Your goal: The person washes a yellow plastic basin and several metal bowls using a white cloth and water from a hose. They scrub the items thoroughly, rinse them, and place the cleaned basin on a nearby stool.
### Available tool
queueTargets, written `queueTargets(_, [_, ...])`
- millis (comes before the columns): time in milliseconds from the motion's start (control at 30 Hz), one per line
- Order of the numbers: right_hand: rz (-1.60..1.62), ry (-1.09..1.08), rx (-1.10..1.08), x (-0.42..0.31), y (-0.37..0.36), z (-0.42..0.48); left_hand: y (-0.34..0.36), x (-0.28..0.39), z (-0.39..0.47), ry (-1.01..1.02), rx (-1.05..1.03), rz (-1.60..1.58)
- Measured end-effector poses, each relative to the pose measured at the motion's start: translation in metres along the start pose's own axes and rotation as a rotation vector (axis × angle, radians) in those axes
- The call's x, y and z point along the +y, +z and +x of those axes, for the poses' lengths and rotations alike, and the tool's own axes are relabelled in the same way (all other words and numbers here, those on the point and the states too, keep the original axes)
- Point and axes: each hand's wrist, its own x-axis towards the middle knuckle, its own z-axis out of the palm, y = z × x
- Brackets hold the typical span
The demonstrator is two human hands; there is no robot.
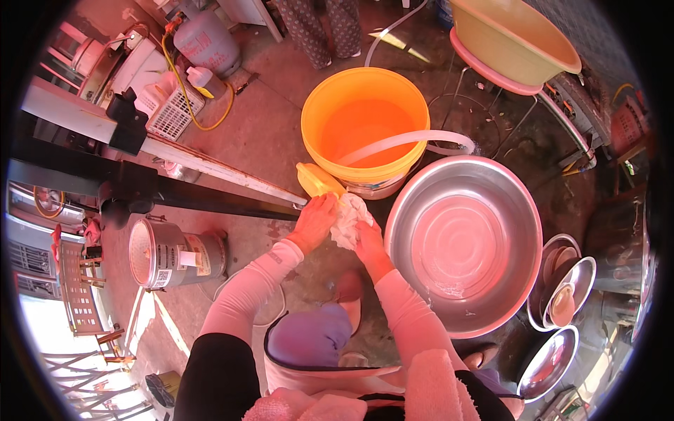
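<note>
My left hand (316, 221) is closed around a yellow plastic vessel (317, 180), whose near part is hidden by my fingers and the cloth. Bunched in my right hand (372, 246) is a pale crumpled cloth (349, 221), pressed up against the vessel. Just beyond both hands stands an orange-yellow bucket (310, 123) with liquid in it. A clear hose (400, 141) hangs over its rim and dips inside. To the right of my right hand sits a wide metal basin (396, 226) holding shallow water.
A metal post (226, 173) and a dark beam (210, 194) reach in from the left. Metal bowls (547, 363) lie at right. A yellow tub (516, 44) rests on a stand. A gas cylinder (207, 42) and a lidded metal canister (179, 252) stand left. A person's legs (321, 29) show ahead.
</note>
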Motion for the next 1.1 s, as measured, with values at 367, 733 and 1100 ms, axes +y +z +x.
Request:
queueTargets(367, [0.098,0.133,0.085,-0.061,-0.071,-0.044,0.002,-0.003,0.011,0.024,-0.021,0.043])
queueTargets(733, [-0.022,-0.218,0.686,-0.140,-0.307,-0.124,0.005,-0.005,0.005,-0.015,-0.095,0.022])
queueTargets(1100, [0.228,-0.105,0.351,-0.149,-0.295,-0.123,-0.035,0.055,0.051,-0.105,-0.352,0.247])
